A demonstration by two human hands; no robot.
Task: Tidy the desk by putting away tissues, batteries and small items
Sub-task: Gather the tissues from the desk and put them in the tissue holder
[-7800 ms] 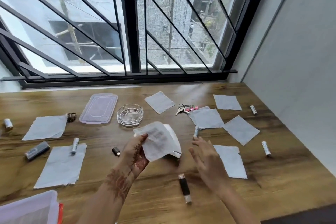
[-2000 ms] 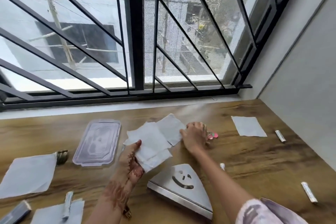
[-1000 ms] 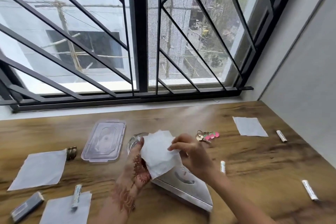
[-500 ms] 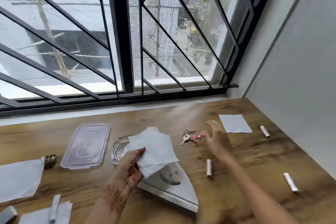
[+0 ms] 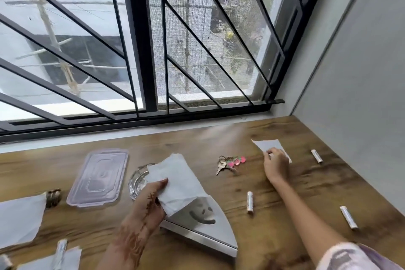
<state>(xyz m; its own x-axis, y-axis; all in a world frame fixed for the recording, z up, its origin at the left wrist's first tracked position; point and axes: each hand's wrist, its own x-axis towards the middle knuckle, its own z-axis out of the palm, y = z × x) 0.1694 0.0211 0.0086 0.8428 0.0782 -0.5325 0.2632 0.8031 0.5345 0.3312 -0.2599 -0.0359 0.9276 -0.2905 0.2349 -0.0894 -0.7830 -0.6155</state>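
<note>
My left hand (image 5: 149,201) grips a stack of white tissues (image 5: 175,180) above a metal wedge-shaped tissue holder (image 5: 203,223) with a smiley cut-out. My right hand (image 5: 276,164) reaches far right and pinches the near edge of a single tissue (image 5: 268,146) lying on the wooden desk (image 5: 285,204). White batteries lie at centre right (image 5: 250,202), at the far right (image 5: 316,156) and at the near right (image 5: 348,217). A key bunch with pink tags (image 5: 230,162) lies between my hands. More tissues lie at the left edge (image 5: 19,219) and bottom left (image 5: 50,261).
A clear plastic lid (image 5: 98,176) and a glass ashtray (image 5: 137,182) lie left of the held tissues. A small brass item (image 5: 52,197) sits by the left tissue. Another battery (image 5: 60,252) rests on the bottom-left tissue. A barred window runs along the back, a grey wall on the right.
My right hand left the held stack and reached right to the far tissue, now touching it. My left hand keeps the stack over the holder. The camera view shifted slightly.
</note>
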